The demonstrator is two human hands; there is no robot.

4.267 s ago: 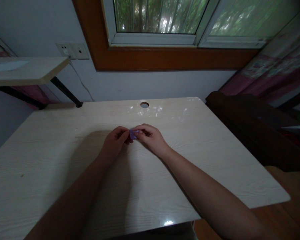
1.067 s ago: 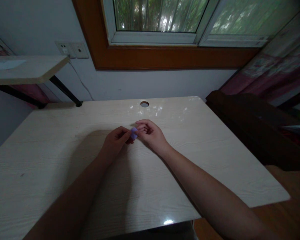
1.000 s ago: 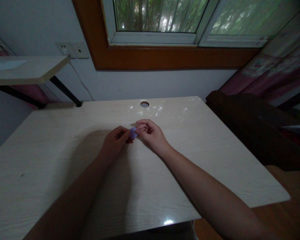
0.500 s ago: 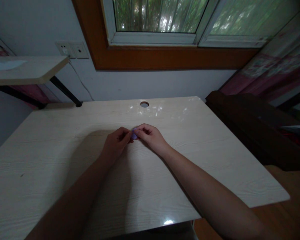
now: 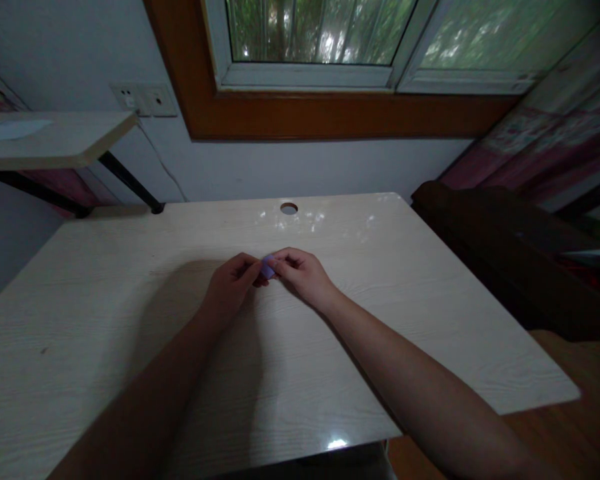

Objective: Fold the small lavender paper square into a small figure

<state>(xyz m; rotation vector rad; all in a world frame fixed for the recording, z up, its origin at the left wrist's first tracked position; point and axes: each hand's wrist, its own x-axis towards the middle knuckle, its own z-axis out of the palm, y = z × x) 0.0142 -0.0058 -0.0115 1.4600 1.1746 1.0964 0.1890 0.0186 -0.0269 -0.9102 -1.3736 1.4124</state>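
A small purple piece [image 5: 267, 268], thin like folded paper, is held between my two hands just above the middle of the desk. My left hand [image 5: 233, 280] pinches its left side with thumb and index finger. On the other side, my right hand [image 5: 300, 272] grips it between thumb and fingertips. Fingers cover much of the piece, so its full shape is hidden. Both forearms reach in from the bottom of the view.
The pale wood-grain desk [image 5: 380, 320] has a round cable hole [image 5: 289, 209] near its back edge. A raised shelf [image 5: 55, 143] on black legs stands at the left. Beyond are a wall socket [image 5: 145, 100] and a window; dark furniture [image 5: 505, 253] is at the right.
Slightly more of the purple piece shows between my fingers, its visible face larger and flatter. My left hand has shifted a touch to the left; my right hand has hardly moved.
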